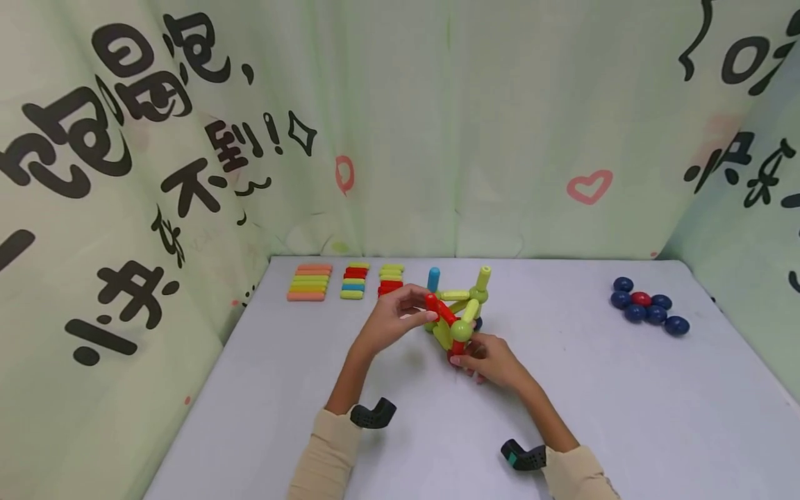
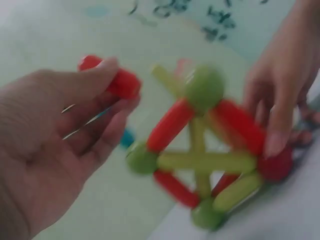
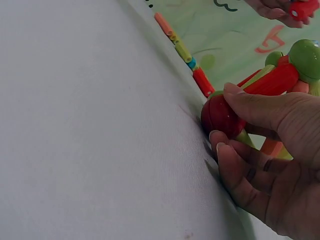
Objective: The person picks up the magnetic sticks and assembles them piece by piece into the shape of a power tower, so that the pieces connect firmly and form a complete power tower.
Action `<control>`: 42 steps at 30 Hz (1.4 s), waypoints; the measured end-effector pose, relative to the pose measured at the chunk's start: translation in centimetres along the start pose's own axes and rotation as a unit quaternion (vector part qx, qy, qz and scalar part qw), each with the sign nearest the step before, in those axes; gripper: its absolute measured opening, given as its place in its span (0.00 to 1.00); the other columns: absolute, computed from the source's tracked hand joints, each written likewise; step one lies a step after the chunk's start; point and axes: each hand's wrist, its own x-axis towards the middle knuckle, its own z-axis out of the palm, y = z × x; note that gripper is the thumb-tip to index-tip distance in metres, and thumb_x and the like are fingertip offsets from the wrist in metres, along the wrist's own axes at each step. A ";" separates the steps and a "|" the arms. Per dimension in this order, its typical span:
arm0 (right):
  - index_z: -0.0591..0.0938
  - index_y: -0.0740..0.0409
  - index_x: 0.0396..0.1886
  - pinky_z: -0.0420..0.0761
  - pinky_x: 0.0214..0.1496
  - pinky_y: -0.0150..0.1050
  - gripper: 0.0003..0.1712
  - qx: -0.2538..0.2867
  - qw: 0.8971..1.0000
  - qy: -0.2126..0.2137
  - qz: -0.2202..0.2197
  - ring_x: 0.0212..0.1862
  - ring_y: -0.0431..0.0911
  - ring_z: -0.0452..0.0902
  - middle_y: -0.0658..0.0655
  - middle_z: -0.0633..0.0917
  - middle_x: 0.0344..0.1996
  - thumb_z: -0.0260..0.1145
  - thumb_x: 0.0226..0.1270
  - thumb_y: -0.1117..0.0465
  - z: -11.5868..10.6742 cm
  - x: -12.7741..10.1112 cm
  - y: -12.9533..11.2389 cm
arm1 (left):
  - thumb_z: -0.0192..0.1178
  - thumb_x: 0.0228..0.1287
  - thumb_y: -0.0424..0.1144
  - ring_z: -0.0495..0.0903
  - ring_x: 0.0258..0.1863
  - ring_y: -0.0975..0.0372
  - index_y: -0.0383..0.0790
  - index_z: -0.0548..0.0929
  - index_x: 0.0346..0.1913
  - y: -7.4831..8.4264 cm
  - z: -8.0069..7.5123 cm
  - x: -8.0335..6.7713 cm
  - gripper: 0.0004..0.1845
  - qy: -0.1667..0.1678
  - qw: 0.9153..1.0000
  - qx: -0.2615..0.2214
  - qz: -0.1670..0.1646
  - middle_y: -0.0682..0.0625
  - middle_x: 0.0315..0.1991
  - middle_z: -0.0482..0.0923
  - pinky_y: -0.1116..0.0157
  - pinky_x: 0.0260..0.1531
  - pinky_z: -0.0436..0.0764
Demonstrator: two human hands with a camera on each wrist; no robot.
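A frame of red and yellow-green sticks joined by green balls (image 1: pixel 461 314) stands mid-table. My left hand (image 1: pixel 428 306) pinches a short red stick (image 1: pixel 432 301) at the frame's upper left; the left wrist view shows that red stick (image 2: pixel 114 79) held between thumb and fingers, just apart from the frame (image 2: pixel 200 160). My right hand (image 1: pixel 461 360) grips a red ball (image 1: pixel 457 349) at the frame's near bottom corner. In the right wrist view, thumb and fingers curl round this red ball (image 3: pixel 220 115) against the table, below a green ball (image 3: pixel 306 52).
Three rows of spare coloured sticks (image 1: pixel 309 281) lie at the back left of the white table (image 1: pixel 625 403). A cluster of dark blue balls with one red (image 1: pixel 650 305) sits at the back right. A blue stick (image 1: pixel 433 279) rises behind the frame. Printed curtains wall the table.
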 end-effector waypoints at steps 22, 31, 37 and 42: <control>0.77 0.64 0.55 0.81 0.24 0.33 0.23 -0.007 1.000 -0.009 -0.026 0.23 0.44 0.77 0.56 0.82 0.29 0.69 0.65 0.58 0.2 0.0 0.4 | 0.68 0.60 0.41 0.82 0.41 0.60 0.40 0.80 0.56 0.4 6.1 0.1 0.21 0.078 0.991 0.078 0.076 0.47 0.47 0.84 0.67 0.43 0.84; 0.72 0.68 0.63 0.86 0.35 0.40 0.27 0.065 0.993 -0.094 -0.032 0.36 0.50 0.83 0.66 0.82 0.43 0.66 0.68 0.60 -3.6 -0.7 1.6 | 0.67 0.61 0.45 0.80 0.43 0.62 0.41 0.82 0.53 0.7 6.0 0.2 0.20 0.072 0.988 0.122 0.055 0.49 0.48 0.83 0.69 0.42 0.84; 0.76 0.68 0.57 0.84 0.34 0.36 0.22 0.029 0.998 0.053 -0.010 0.34 0.45 0.83 0.67 0.84 0.39 0.63 0.70 0.58 -8.6 -2.2 3.8 | 0.69 0.58 0.48 0.75 0.38 0.66 0.40 0.84 0.49 0.9 6.1 0.1 0.20 0.060 0.981 0.184 0.019 0.53 0.38 0.79 0.77 0.32 0.79; 0.79 0.68 0.55 0.77 0.28 0.22 0.20 -0.037 0.947 0.314 0.046 0.25 0.25 0.77 0.65 0.84 0.40 0.61 0.72 0.57 -13.3 -3.1 6.9 | 0.69 0.59 0.51 0.73 0.30 0.68 0.42 0.83 0.48 1.1 5.9 -0.1 0.20 0.032 0.977 0.210 -0.007 0.55 0.28 0.76 0.77 0.26 0.75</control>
